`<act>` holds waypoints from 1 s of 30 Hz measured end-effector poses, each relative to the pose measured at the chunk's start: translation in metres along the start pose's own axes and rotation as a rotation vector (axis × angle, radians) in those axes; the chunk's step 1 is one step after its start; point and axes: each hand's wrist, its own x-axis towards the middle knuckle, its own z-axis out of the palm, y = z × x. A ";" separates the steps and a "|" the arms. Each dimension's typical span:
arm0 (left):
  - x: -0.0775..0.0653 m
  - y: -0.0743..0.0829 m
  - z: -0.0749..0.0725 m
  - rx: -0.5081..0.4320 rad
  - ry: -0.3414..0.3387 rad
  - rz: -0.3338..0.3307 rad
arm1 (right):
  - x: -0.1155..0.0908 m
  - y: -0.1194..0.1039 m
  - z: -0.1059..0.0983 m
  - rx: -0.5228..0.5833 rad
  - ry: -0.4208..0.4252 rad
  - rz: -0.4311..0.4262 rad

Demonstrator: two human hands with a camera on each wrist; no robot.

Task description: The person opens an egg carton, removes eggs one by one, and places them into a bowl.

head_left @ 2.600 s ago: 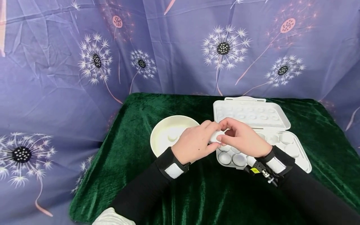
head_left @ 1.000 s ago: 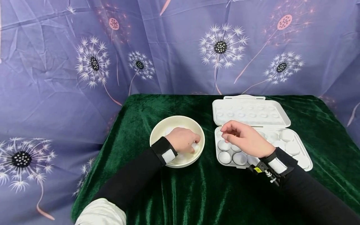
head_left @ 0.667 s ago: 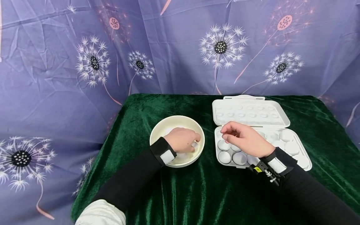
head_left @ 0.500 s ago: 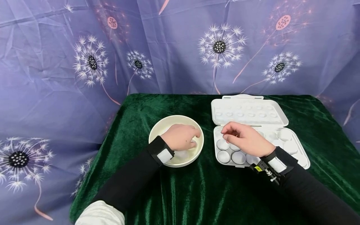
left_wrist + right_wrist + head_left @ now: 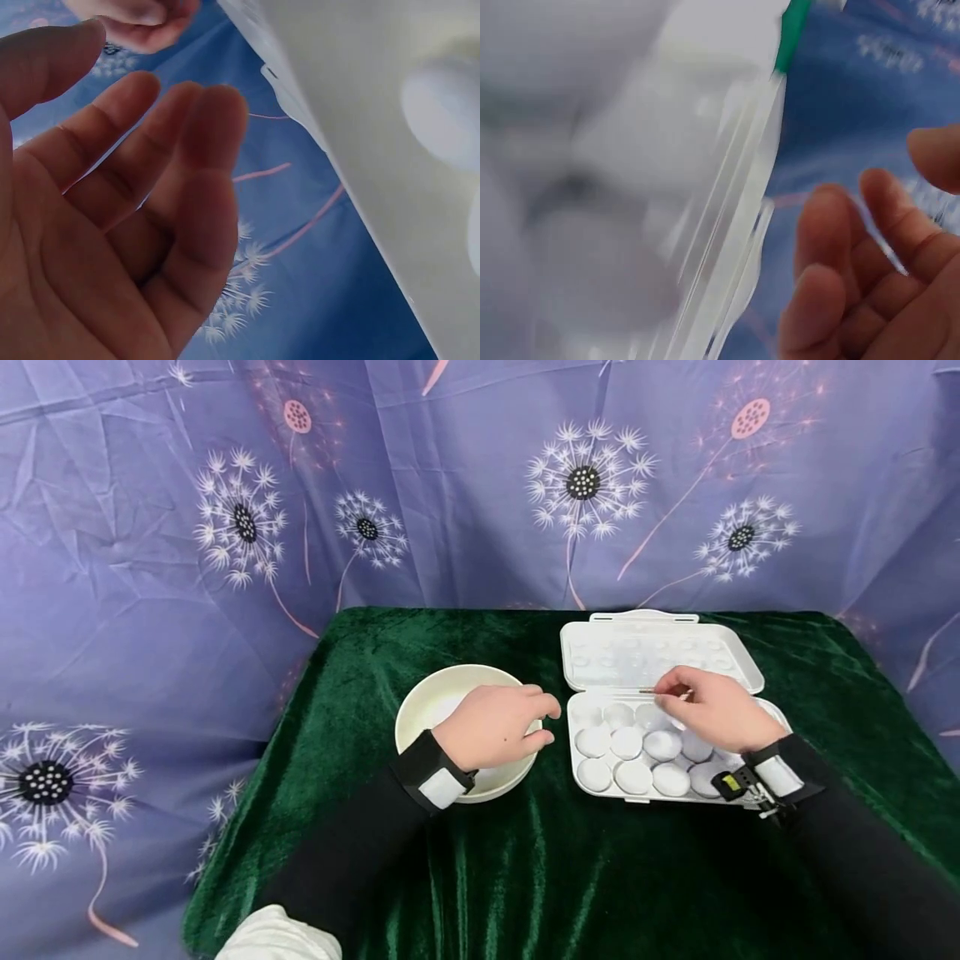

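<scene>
My left hand hovers at the right side of a cream bowl, its thumb and index finger apart beyond the rim. In the left wrist view its palm holds nothing, and a white egg lies in the bowl. My right hand is over the back of a white plastic egg carton, fingers loosely bent and parted from the thumb. Nothing sits between those fingers in the right wrist view. White eggs fill cups of the carton; its right end is hidden under the hand and wrist.
The carton's lid stands folded back behind the tray. Dark green velvet cloth covers the table. A purple curtain with dandelion prints hangs behind and to the left. A small camera is strapped at the right wrist.
Both hands were at one egg between bowl and carton. Then my left hand dipped into the bowl with an egg, and now rises empty rightward. My right hand shifts right over the carton.
</scene>
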 end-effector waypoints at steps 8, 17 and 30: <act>0.002 0.015 0.001 -0.043 0.044 0.035 | -0.009 0.050 -0.035 -0.156 -0.095 0.206; 0.000 0.019 0.007 -0.060 0.066 0.038 | -0.016 0.092 -0.049 -0.207 -0.223 0.299; -0.006 0.014 0.007 -0.069 0.070 0.015 | -0.008 0.095 -0.046 -0.265 -0.291 0.313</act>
